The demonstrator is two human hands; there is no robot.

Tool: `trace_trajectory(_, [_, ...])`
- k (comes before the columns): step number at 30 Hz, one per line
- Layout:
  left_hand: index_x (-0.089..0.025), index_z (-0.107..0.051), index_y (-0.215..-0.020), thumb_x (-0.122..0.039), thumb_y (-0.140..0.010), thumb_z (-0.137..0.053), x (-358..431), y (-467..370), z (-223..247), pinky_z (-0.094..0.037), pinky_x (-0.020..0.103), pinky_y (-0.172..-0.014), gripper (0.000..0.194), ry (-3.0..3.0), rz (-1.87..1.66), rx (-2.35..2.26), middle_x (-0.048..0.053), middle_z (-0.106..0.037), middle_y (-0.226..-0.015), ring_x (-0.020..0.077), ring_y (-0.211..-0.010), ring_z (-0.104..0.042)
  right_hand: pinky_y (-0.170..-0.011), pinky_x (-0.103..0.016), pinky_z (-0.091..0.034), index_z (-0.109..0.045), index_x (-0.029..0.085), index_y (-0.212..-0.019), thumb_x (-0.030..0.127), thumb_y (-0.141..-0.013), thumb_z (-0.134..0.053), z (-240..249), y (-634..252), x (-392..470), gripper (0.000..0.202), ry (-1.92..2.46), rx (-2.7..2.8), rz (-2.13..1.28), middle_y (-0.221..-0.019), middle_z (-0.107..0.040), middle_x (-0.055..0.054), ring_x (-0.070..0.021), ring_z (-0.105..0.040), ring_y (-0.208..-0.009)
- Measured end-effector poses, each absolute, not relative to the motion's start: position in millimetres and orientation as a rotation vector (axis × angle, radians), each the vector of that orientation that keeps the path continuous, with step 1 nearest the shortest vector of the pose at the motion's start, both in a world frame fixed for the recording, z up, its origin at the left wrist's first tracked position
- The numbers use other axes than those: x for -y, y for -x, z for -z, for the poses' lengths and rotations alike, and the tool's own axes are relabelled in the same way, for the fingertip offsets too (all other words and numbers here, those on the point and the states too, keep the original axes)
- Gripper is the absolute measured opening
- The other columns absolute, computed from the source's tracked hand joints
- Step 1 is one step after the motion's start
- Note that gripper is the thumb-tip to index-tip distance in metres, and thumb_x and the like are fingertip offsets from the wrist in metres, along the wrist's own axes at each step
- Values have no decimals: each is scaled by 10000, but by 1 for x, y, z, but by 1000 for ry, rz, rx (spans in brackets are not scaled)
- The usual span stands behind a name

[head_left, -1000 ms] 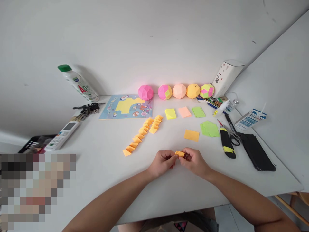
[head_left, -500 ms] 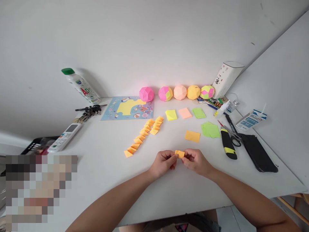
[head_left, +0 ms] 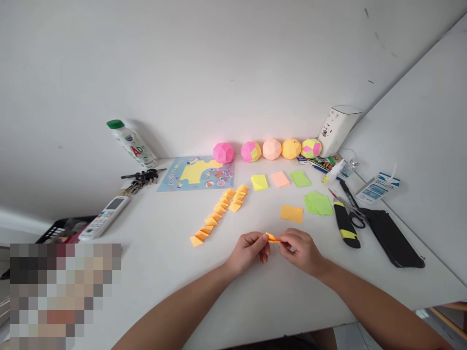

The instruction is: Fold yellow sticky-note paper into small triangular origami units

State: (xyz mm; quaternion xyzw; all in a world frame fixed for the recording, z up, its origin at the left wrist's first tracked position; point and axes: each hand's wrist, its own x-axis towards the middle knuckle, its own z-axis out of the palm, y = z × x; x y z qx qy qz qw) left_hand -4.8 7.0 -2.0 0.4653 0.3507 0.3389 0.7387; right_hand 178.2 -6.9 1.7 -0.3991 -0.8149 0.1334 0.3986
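A small folded orange paper [head_left: 272, 238] is pinched between my left hand [head_left: 251, 249] and my right hand [head_left: 299, 247], one at each end. It is seen nearly edge-on. Just beyond my hands lies a flat orange sheet [head_left: 291, 213]. Two rows of folded orange pieces [head_left: 220, 209] run slantwise to the left of it. Further back are small pads of yellow [head_left: 259, 182], pink [head_left: 280, 179] and green paper [head_left: 300, 179]. Loose green sheets [head_left: 318, 203] overlap right of the orange sheet.
Faceted paper balls [head_left: 272, 149] line the wall. A printed board [head_left: 197, 173], bottle [head_left: 133, 145], keys [head_left: 142, 180] and remote [head_left: 104, 218] stand or lie left. A cutter [head_left: 346, 224], scissors [head_left: 355, 219], black case [head_left: 396, 238], glue bottle [head_left: 333, 171] and carton [head_left: 377, 187] are right.
The folded orange paper has tilted from showing its face to nearly edge-on. My right hand has turned, its fingers now over the paper's right end. The view has shifted slightly upward.
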Motion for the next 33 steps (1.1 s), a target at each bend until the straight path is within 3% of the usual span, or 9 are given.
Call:
trace_trajectory(8, [-128, -602, -678, -420, -760, -591, -9, 4, 0, -394, 234, -485, 304, -971, -764, -778, -2, -567, -580, 81, -449, -488, -552, -250, -474, -541, 194, -927, 84, -822, -468, -4, -179, 7, 169, 920, 2113, -277, -732, -610, -40, -135, -540, -607])
trace_trajectory(17, [-134, -607, -900, -437, -732, -625, -8, 3, 2, -415, 227, -496, 347, -980, -803, -823, 5, -580, -685, 72, -493, -474, -595, -252, -501, -607, 181, -877, 102, -866, -459, -4, -180, 7, 169, 801, 2201, -322, -781, -614, -59, -137, -569, -668])
trace_trajectory(25, [-141, -583, -975, -480, -764, -565, -6, 3, 3, -418, 236, -513, 399, -1065, -750, -839, 5, -556, -720, 68, -507, -449, -632, -270, -513, -616, 207, -898, 112, -871, -433, -5, -181, 6, 207, 826, 2196, -471, -826, -603, -66, -151, -580, -728])
trace_trajectory(33, [-168, -546, -1093, -417, -792, -550, -4, 5, 2, -418, 249, -558, 391, -1083, -713, -787, 19, -545, -811, 74, -555, -444, -622, -273, -496, -619, 177, -868, 113, -860, -456, -3, -179, 8, 175, 884, 2148, -573, -815, -583, -76, -146, -557, -699])
